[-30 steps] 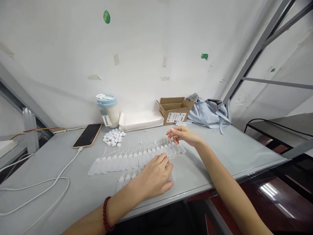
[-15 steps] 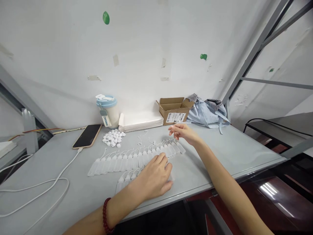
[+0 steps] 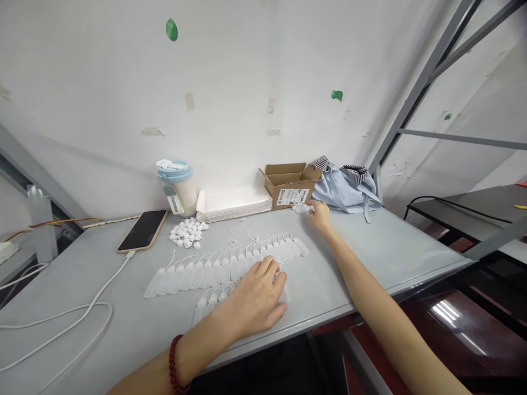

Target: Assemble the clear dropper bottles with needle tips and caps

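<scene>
My left hand [image 3: 257, 299] lies palm down over the front row of translucent tags [image 3: 212, 299], its thumb spread from the fingers. Parts of that row are hidden under it. Behind, a longer row of translucent strip-shaped tags [image 3: 224, 270] with thin white loops runs slantwise across the table. Further back, at the foot of the cardboard box [image 3: 291, 189], my right hand [image 3: 320, 216] pinches the end of a small translucent tag [image 3: 302, 208]. A pile of small white caps [image 3: 187, 233] sits left of the long row.
A phone [image 3: 143, 231] with a white charging cable [image 3: 105, 282] lies at left. Along the wall stand a blue-lidded cup [image 3: 181, 189], a stack of white sheets [image 3: 234, 204] and a light-blue cloth bag [image 3: 346, 189]. Loose white loops [image 3: 233, 237] lie behind the long row.
My right hand has moved back from above the end of the long row to the box and closed on a translucent tag there. My left hand has stayed nearly in place.
</scene>
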A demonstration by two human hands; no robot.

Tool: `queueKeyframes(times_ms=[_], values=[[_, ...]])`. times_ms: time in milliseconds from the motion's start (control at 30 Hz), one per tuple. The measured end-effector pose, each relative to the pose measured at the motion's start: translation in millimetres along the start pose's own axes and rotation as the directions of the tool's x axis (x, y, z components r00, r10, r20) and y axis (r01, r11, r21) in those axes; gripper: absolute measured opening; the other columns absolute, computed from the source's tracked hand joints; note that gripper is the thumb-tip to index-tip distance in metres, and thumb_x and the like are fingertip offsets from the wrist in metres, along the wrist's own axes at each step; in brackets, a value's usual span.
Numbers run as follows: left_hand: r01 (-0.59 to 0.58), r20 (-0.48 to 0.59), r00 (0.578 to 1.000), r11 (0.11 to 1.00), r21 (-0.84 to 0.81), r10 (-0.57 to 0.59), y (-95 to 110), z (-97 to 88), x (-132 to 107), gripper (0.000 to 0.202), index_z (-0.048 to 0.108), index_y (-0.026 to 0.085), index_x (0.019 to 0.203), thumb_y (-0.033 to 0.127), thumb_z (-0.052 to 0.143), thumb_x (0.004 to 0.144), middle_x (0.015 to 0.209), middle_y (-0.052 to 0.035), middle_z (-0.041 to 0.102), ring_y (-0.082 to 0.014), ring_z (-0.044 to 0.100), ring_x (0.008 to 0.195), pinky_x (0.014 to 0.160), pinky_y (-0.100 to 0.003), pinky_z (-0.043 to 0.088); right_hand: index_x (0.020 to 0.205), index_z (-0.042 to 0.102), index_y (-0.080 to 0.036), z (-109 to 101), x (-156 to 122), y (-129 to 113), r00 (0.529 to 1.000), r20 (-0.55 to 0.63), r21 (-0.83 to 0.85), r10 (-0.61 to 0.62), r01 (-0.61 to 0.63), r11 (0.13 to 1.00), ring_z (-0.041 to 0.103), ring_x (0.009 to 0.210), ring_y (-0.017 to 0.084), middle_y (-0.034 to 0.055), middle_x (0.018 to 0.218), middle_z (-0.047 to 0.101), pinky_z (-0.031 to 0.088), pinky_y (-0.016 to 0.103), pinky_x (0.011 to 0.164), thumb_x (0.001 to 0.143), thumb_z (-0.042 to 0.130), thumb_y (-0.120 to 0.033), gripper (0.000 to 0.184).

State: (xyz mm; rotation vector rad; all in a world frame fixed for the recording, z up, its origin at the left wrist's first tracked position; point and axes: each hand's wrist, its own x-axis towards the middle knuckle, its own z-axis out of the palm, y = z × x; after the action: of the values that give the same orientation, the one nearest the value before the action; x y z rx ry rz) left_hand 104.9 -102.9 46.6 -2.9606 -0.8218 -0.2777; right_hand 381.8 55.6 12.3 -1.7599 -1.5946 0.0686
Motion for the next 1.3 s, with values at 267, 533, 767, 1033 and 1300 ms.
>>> queueKeyframes(times_ms=[267,533,767,1033,1300], values=[[0.002,-0.105,0.994,0.993,-0.115,-0.014,-9,-5.5,-1,0.037,0.053,0.013,0.104,0.046,0.052,0.087,0.102,-0.0127,0.057,-0.0304,0.049,0.104,0.086,-0.045,0.044,0.116,0.062,-0.011,8,-3,7,0.987,0.122,-0.205,-0.1,0.124,0.971,0.045,0.121,0.031,0.0143,0.129,0.058,0.039,0.042,0.093,0.071,0.043,0.003,0.051],[0.269,-0.301,0.888,0.923,-0.277,-0.349,-52,-21.0,-10,0.025,0.054,0.015,0.101,0.033,0.038,0.093,0.103,-0.0118,0.06,-0.0285,0.047,0.108,0.087,-0.045,0.044,0.111,0.064,-0.014,5,-5,1,0.972,0.219,-0.311,-0.079,0.147,0.939,0.051,0.114,0.031,0.0143,0.119,0.062,0.043,0.045,0.09,0.086,0.049,-0.005,0.031],[0.536,-0.032,0.829,0.809,-0.243,-0.558,-134,-32.1,-7,0.024,0.057,0.019,0.07,0.028,0.038,0.081,0.078,-0.0081,0.066,-0.027,0.058,0.085,0.079,-0.038,0.042,0.112,0.06,-0.016,8,-3,3,0.972,0.23,-0.286,-0.052,0.118,0.951,0.058,0.103,0.025,0.0113,0.114,0.062,0.049,0.042,0.085,0.089,0.057,-0.022,0.025],[0.446,0.128,0.894,0.824,-0.349,-0.43,-120,-8.5,52,0.018,0.061,0.017,0.06,0.028,0.05,0.071,0.066,-0.0041,0.066,-0.0177,0.058,0.064,0.062,-0.026,0.039,0.123,0.053,-0.013,2,-1,-1,0.995,0.053,-0.086,-0.089,0.093,0.992,0.051,0.107,0.031,0.0156,0.112,0.063,0.039,0.043,0.09,0.079,0.05,-0.007,0.045],[0.486,0.109,0.861,0.741,-0.464,-0.497,-110,4.0,71,0.018,0.056,0.016,0.047,0.02,0.052,0.063,0.046,-0.0004,0.054,-0.014,0.05,0.049,0.05,-0.025,0.034,0.112,0.058,-0.015,-3,-6,-20,0.993,-0.072,0.238,-0.094,0.109,0.965,0.052,0.101,0.029,0.015,0.11,0.061,0.039,0.043,0.09,0.077,0.053,-0.016,0.035]])
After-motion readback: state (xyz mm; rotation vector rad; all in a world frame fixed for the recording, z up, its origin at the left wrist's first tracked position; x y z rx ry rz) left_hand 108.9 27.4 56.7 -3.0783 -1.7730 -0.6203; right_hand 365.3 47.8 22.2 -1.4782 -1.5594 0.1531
